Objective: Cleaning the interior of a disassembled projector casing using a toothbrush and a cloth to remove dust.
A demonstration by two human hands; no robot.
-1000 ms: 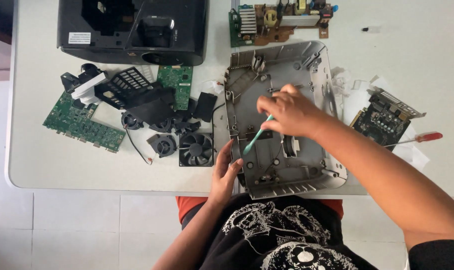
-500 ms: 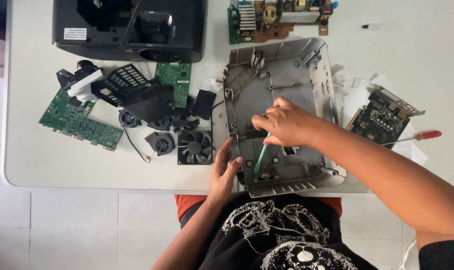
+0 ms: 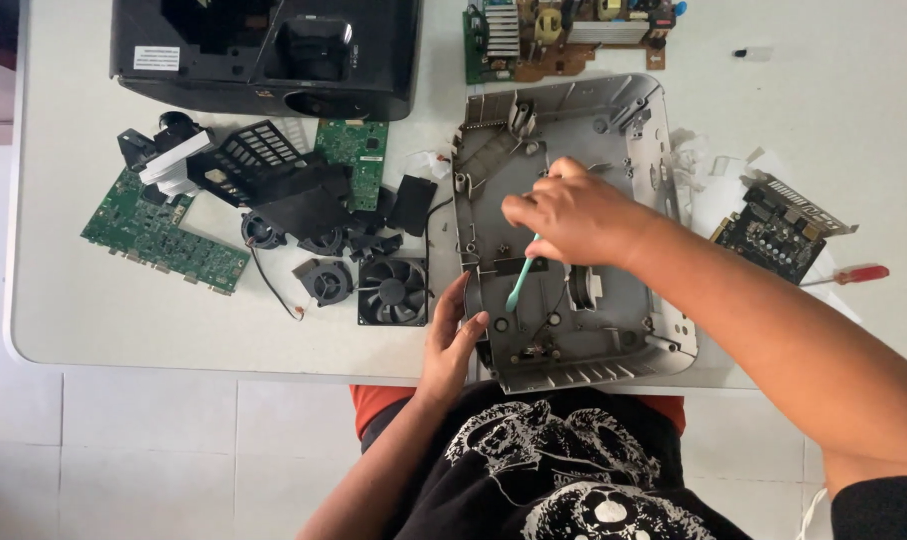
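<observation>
The right hand (image 3: pixel 574 215) has its grip closed around a slim teal tool (image 3: pixel 519 285), tip angled down into the grey housing shell (image 3: pixel 624 150), which lies open-side up at the near edge of the surface (image 3: pixel 124 320). The left hand (image 3: pixel 454 340) braces the shell's near-left rim, fingers curled on the edge, clamping it in place. To do this well, I'd say keep that left hand firm so the shell cannot slide, and work the tip with short, light strokes near the small black part in the floor of the shell, steering around the thin wires there. Black fans (image 3: pixel 392 290) and a green circuit board (image 3: pixel 164 235) lie well apart to the left. Compared with a second ago, the right hand sits further up the shell, the tool stands steeper, and the left hand has not shifted.
</observation>
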